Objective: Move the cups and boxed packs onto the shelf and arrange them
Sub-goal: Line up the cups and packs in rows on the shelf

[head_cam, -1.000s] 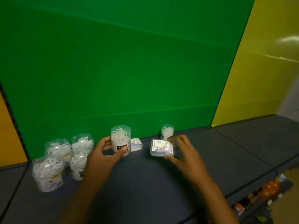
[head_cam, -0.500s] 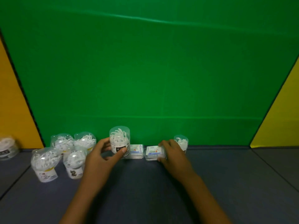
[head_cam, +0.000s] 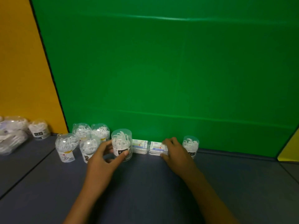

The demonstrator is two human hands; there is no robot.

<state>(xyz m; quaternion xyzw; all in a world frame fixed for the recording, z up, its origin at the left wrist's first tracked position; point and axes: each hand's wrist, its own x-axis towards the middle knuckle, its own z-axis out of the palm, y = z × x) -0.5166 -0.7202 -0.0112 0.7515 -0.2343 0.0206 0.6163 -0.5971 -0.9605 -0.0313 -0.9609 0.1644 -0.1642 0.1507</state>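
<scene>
Pushed back against the green wall (head_cam: 161, 70) since the earlier frame: right boxed pack (head_cam: 156, 148), now beside the left boxed pack (head_cam: 140, 146). Right hand (head_cam: 175, 152) curled on its right end, at 12 o'clock on the shelf (head_cam: 145, 183). Left hand (head_cam: 103, 160) gripping upright cup (head_cam: 121, 143). Cup cluster (head_cam: 80, 143) at 10 o'clock; lone cup (head_cam: 190, 145) at 1 o'clock.

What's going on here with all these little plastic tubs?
A person is lining up small products along the foot of a green wall on a dark shelf. Their left hand grips a clear cup full of white picks. Their right hand holds a flat boxed pack, set beside a second boxed pack. Another cup stands to the right, and a cluster of four cups waits to the left.
</scene>
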